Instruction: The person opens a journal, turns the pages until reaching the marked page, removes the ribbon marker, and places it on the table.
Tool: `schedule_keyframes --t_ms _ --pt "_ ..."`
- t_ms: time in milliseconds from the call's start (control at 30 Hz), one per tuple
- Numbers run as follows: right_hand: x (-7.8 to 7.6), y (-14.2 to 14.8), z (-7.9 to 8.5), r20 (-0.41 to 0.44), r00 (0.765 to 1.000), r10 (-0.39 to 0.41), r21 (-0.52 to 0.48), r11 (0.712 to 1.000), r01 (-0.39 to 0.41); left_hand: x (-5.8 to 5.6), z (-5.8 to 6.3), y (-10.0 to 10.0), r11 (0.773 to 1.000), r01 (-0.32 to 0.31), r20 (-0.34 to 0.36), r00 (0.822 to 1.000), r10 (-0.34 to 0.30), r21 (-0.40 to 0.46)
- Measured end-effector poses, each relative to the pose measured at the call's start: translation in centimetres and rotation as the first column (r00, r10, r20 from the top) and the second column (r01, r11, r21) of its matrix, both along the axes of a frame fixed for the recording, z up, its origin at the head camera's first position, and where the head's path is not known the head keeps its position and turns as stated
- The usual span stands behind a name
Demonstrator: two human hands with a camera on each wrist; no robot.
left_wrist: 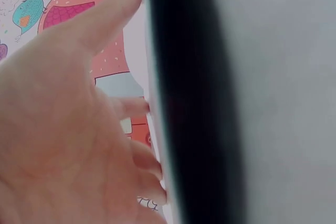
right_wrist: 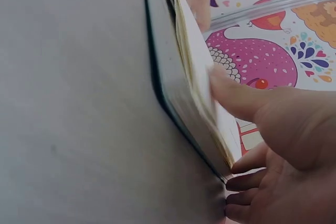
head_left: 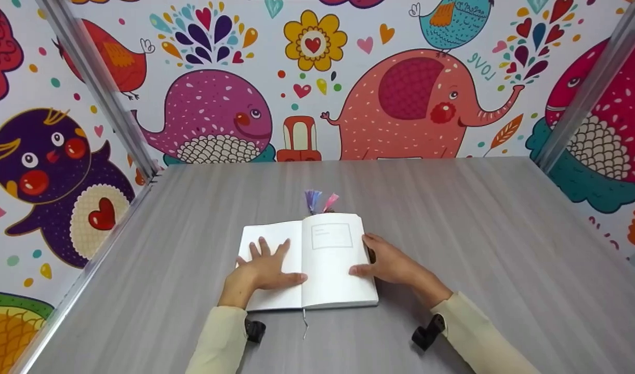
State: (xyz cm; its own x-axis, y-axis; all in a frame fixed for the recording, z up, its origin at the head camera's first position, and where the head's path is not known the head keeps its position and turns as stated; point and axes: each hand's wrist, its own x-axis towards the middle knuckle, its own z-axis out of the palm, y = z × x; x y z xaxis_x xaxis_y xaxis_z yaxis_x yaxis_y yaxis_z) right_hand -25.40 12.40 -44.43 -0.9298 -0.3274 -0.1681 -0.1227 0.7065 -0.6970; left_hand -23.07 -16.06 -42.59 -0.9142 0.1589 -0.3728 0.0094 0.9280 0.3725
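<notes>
An open notebook (head_left: 330, 280) with white pages lies on the table, a printed box on its right page. My left hand (head_left: 265, 267) rests on the left page with fingers spread and thumb near the fold. At the right edge, my right hand (head_left: 393, 262) holds the notebook, thumb on the page and the other fingers along the side. The right wrist view shows this thumb (right_wrist: 236, 95) against the pages (right_wrist: 197, 77), over a thin dark cover. In the left wrist view, the left hand (left_wrist: 68, 108) meets the page beside a blurred dark edge.
Purple-blue (head_left: 312, 200) and pink tassels (head_left: 331, 201) stick out beyond the notebook's top edge. A thin ribbon (head_left: 305, 324) trails from its bottom. The grey table (head_left: 452, 208) meets patterned panels (head_left: 317, 104) at the back and sides, with metal posts (head_left: 102, 93) at the corners.
</notes>
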Motion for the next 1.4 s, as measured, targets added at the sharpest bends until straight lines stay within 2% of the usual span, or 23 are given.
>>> schedule_keyframes --t_ms 200,333,467,700,933,1067,1167,1300,1400 --pt "-0.1 -0.1 0.2 -0.05 0.998 -0.048 -0.05 0.998 0.046 -0.3 0.0 0.1 0.997 0.064 0.009 0.998 -0.064 0.042" --pt "0.2 -0.4 0.3 -0.064 0.997 -0.053 -0.031 0.998 0.051 -0.5 -0.1 0.3 0.989 0.122 0.004 0.992 -0.122 0.079" --pt "0.5 -0.5 0.4 -0.08 0.996 -0.042 -0.014 0.999 0.041 -0.6 -0.2 0.3 0.99 0.12 0.011 0.993 -0.122 0.076" --pt "0.6 -0.7 0.6 -0.123 0.99 -0.068 -0.058 0.996 0.061 -0.6 -0.2 0.3 0.99 0.118 0.009 0.993 -0.119 0.08" --pt "0.9 -0.6 0.8 -0.13 0.991 -0.038 -0.009 0.999 0.038 -0.6 -0.1 0.3 0.99 0.112 0.014 0.993 -0.113 0.084" --pt "1.1 -0.3 0.7 -0.159 0.987 0.039 0.012 0.999 -0.037 -0.5 -0.1 0.4 0.99 0.108 0.015 0.994 -0.109 0.088" --pt "1.2 0.0 0.7 -0.17 0.973 0.154 0.022 0.988 -0.152 -0.4 -0.1 0.4 0.99 0.109 0.012 0.994 -0.11 0.087" --pt "1.4 0.3 1.0 -0.169 0.93 0.325 0.029 0.945 -0.325 -0.5 -0.1 0.4 0.99 0.11 0.008 0.994 -0.111 0.086" --pt "1.5 0.3 1.1 -0.167 0.893 0.417 0.057 0.909 -0.414 -0.6 -0.2 0.4 0.99 0.109 0.009 0.994 -0.11 0.091"
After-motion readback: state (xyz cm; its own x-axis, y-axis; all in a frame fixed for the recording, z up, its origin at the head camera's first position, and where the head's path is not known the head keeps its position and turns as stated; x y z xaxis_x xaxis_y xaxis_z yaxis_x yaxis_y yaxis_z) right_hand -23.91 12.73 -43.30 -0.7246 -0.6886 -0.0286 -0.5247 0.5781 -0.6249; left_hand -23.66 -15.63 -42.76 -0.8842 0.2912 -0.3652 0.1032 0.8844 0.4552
